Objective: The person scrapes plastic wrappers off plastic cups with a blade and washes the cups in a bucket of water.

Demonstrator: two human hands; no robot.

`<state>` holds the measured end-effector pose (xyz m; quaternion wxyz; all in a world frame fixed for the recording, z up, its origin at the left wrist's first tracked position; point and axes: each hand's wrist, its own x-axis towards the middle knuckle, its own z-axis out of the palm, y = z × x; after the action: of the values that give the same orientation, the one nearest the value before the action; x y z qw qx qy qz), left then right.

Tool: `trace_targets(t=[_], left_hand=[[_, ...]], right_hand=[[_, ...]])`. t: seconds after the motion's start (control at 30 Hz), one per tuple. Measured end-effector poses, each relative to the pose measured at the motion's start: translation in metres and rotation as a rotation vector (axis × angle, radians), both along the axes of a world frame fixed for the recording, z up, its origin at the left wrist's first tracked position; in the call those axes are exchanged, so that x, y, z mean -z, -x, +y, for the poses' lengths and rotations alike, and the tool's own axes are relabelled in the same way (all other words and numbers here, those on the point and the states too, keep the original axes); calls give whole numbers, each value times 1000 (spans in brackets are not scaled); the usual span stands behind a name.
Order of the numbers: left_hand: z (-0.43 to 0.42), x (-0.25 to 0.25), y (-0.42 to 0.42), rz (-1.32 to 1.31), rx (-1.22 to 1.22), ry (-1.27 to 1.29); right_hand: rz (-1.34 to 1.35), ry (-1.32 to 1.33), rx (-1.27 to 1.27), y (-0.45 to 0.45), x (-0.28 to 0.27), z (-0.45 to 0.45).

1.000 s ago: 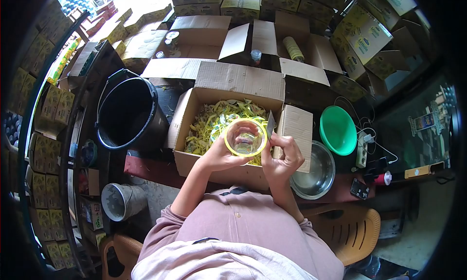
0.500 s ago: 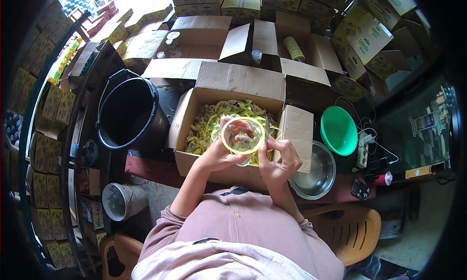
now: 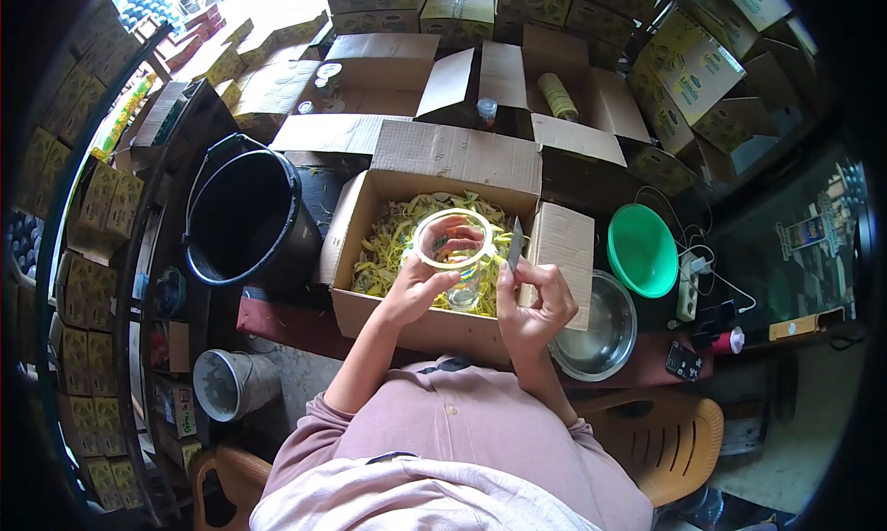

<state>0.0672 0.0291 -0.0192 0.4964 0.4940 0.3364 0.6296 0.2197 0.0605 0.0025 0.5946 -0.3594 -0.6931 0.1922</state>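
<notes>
My left hand (image 3: 412, 293) is wrapped round a clear jar (image 3: 464, 296), its wide pale-yellow rim tilted up towards me. Fingers show through the jar's wall. Close to the rim on the right, my right hand (image 3: 540, 302) pinches a small knife (image 3: 516, 243) with its blade pointing up; the blade is apart from the jar. Both hands are over the near side of an open cardboard box (image 3: 407, 320). Yellow-green strips (image 3: 379, 245) fill the box beneath them.
A black bucket (image 3: 294, 226) stands left of the box, a grey pail (image 3: 222, 383) below it. A green bowl (image 3: 642, 249) and a metal basin (image 3: 605, 332) are on the right. Open cartons (image 3: 383, 46) stand behind, one with stacked lids (image 3: 558, 97). A phone (image 3: 684, 360) lies at right.
The jar has tipped more upright and moved slightly left, so its side now shows. My right hand has drawn a little away from the rim with the knife, which now points up.
</notes>
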Motion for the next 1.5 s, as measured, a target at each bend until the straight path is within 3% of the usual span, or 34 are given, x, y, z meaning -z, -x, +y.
trace_targets(t=[0.1, 0.4, 0.6, 0.7, 1.23, 1.5], left_hand=[[0, 2, -1, -50, 19, -26], [-1, -4, -12, 183, -139, -80], [1, 3, -10, 203, -146, -104], [0, 2, -9, 353, -195, -119], [-13, -4, 6, 402, -256, -40], [-25, -7, 23, 384, -134, -36]], right_hand=[[2, -28, -12, 4, -1, -2], [-26, -70, 18, 9, -3, -4], [-53, -109, 49, 9, -4, 1], [-46, -105, 32, 9, -5, 5], [-37, -11, -52, 19, -14, -4], [-66, 25, -57, 34, -16, -7]])
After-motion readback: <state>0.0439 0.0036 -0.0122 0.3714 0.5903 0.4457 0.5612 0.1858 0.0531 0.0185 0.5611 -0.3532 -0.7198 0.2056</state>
